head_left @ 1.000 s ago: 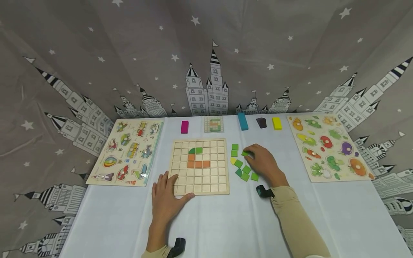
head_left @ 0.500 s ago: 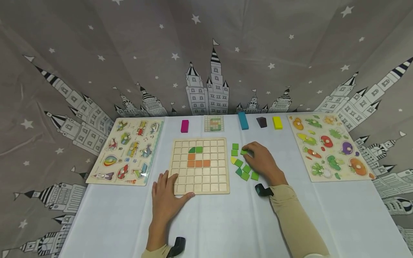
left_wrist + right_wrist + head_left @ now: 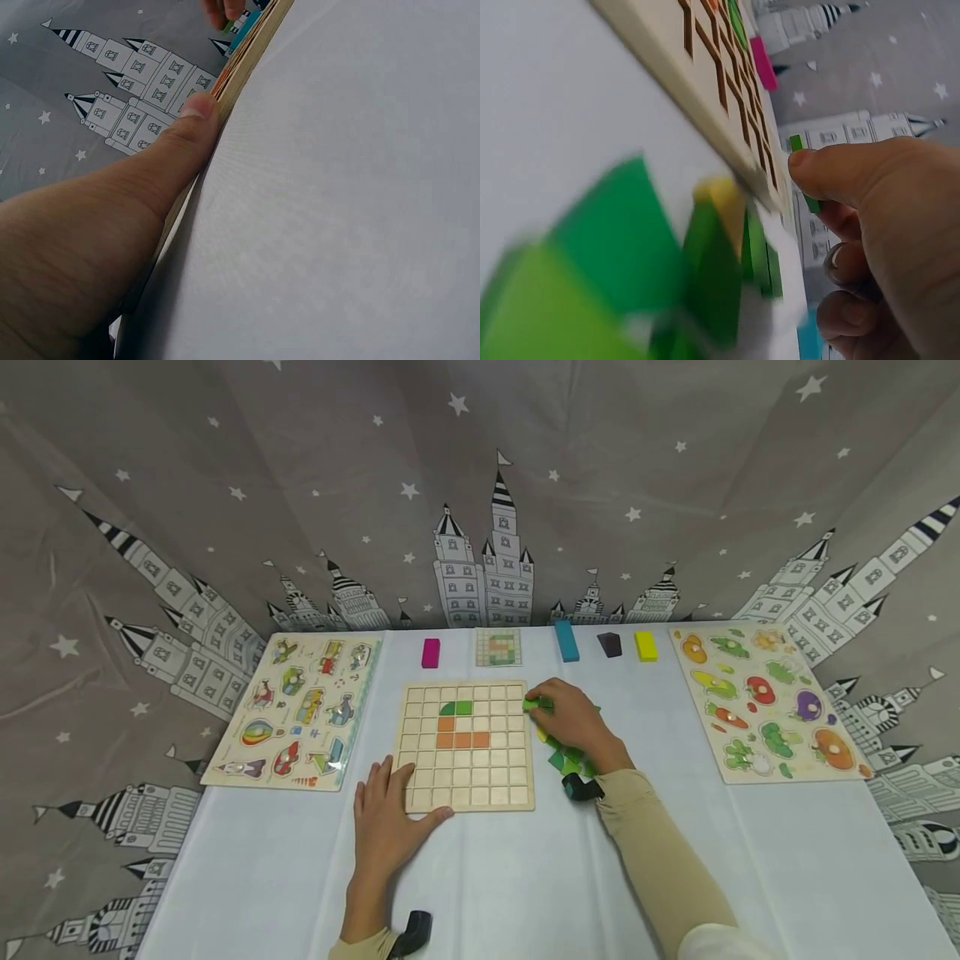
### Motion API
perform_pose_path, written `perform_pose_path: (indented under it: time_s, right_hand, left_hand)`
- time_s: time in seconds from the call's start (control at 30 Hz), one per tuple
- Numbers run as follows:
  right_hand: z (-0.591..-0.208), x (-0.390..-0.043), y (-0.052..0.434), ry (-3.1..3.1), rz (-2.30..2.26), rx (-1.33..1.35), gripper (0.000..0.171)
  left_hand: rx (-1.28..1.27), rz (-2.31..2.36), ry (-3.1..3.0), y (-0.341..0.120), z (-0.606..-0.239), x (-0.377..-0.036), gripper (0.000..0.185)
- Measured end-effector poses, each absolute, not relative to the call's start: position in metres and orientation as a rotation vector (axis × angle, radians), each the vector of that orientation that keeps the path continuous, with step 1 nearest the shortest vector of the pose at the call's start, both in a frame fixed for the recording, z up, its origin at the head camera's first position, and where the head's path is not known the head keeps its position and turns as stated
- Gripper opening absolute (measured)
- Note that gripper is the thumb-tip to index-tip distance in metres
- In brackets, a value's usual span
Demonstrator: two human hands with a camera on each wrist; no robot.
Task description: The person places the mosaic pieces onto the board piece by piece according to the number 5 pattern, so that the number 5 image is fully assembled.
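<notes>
A wooden grid board (image 3: 480,781) lies mid-table, with a few orange tiles (image 3: 462,740) and two green pieces (image 3: 457,708) in its cells. At its near left corner rests my left hand (image 3: 385,831), fingers spread; its thumb (image 3: 196,112) lies against the board's edge. My right hand (image 3: 573,722) pinches a green square tile (image 3: 811,202) between thumb and fingers, just by the board's right edge. Under and beside that hand lie several loose green tiles (image 3: 570,767) and a yellow piece (image 3: 542,735), partly hidden by it.
Along the back stand a pink block (image 3: 431,653), a patterned grid card (image 3: 498,647), a blue block (image 3: 567,642), a dark block (image 3: 610,645) and a yellow block (image 3: 646,647). A vehicle puzzle (image 3: 296,714) lies left, a vegetable puzzle (image 3: 765,702) right.
My right hand has lifted the green tile from the loose pieces and carried it left to the board's right edge. The left hand stays put.
</notes>
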State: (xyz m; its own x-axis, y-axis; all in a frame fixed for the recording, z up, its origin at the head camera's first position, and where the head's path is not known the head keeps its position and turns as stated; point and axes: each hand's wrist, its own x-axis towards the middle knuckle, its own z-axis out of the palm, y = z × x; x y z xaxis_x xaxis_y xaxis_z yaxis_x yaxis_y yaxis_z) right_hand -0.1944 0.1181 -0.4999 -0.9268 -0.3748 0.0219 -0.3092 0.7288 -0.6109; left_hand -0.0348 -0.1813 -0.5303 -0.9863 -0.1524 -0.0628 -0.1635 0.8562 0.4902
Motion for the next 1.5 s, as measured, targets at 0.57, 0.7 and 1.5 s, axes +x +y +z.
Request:
perform_pose_path:
  time_s: [0.57, 0.7, 1.5]
  right_hand:
    - [-0.508, -0.211, 0.052, 2.712, -0.947, -0.789, 0.025]
    - [-0.511, -0.212, 0.047, 2.715, -0.919, -0.789, 0.025]
    - [-0.511, -0.208, 0.044, 2.863, -0.76, -0.724, 0.023]
  left_hand:
    - [-0.252, 0.782, 3.002, -0.181, -0.53, -0.035, 0.1]
    - [-0.252, 0.773, 3.004, -0.181, -0.531, -0.035, 0.1]
    - [-0.24, 0.802, 3.012, -0.183, -0.531, -0.034, 0.099]
